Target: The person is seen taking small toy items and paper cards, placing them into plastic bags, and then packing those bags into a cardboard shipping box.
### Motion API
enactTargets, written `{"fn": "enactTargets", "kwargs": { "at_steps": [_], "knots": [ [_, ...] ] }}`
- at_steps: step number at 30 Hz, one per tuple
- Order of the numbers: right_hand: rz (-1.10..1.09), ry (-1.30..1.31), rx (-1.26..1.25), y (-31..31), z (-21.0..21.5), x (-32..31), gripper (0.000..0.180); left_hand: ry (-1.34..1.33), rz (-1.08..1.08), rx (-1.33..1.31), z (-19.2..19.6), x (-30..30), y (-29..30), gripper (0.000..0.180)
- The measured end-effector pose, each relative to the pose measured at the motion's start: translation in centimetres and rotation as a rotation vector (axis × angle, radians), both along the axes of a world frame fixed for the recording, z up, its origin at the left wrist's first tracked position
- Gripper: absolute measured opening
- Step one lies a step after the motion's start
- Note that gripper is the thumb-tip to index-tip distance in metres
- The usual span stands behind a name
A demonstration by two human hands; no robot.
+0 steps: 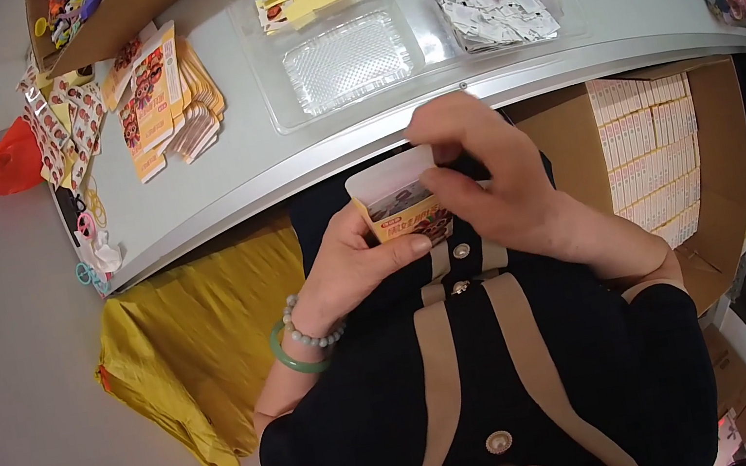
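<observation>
In front of my body, my left hand [360,260] is closed around a small yellow carton [413,222] with a printed front. Its top is open, and the white flap [391,176] stands up at the back. Something greyish shows inside the carton, too shaded to name. My right hand [493,168] is at the carton's right side. Its thumb touches the edge of the opening, while the curled fingers stay apart from the thumb, above the carton. I see nothing between them.
On the grey table, flat yellow cartons [155,97] lie in a stack at left. Clear plastic trays [349,59] stand in the middle, and small white packets [496,12] at right. A cardboard box [730,173] holds rows of cartons. A yellow sack [202,331] hangs below the table.
</observation>
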State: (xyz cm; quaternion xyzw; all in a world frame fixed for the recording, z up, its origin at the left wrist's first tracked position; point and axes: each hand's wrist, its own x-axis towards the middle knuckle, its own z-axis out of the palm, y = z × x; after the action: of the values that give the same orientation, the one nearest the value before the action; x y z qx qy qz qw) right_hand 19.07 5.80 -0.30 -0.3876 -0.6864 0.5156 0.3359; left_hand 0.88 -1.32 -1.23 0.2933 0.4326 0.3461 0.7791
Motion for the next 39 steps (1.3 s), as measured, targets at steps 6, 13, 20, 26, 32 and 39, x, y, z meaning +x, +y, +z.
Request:
{"fn": "enactTargets", "kwargs": {
  "at_steps": [6,13,20,26,32,39],
  "knots": [
    [0.223,-0.27,0.466,1.8,1.0,0.6,0.024,-0.067,-0.159,-0.018,-1.5,0.5,0.0,0.052],
    [0.336,-0.276,0.579,2.5,2.8,1.3,0.023,-0.289,-0.036,-0.02,-0.5,1.2,0.1,0.062],
    [0.427,-0.16,0.394,3.6,1.9,0.9,0.015,-0.007,-0.021,0.134,2.1,0.2,1.7,0.069],
    [0.344,-0.131,0.679,3.3,2.4,0.0,0.011,-0.006,-0.16,-0.032,2.0,-0.4,1.8,0.078],
    [0.135,-0.058,0.896,2.4,2.5,0.1,0.011,1.338,-0.23,0.937,7.1,0.1,3.0,0.078],
    [-0.017,0.022,0.96,2.7,1.1,-0.6,0.01,0.734,-0.047,0.557,4.9,-0.7,3.4,0.077]
  ]
}}
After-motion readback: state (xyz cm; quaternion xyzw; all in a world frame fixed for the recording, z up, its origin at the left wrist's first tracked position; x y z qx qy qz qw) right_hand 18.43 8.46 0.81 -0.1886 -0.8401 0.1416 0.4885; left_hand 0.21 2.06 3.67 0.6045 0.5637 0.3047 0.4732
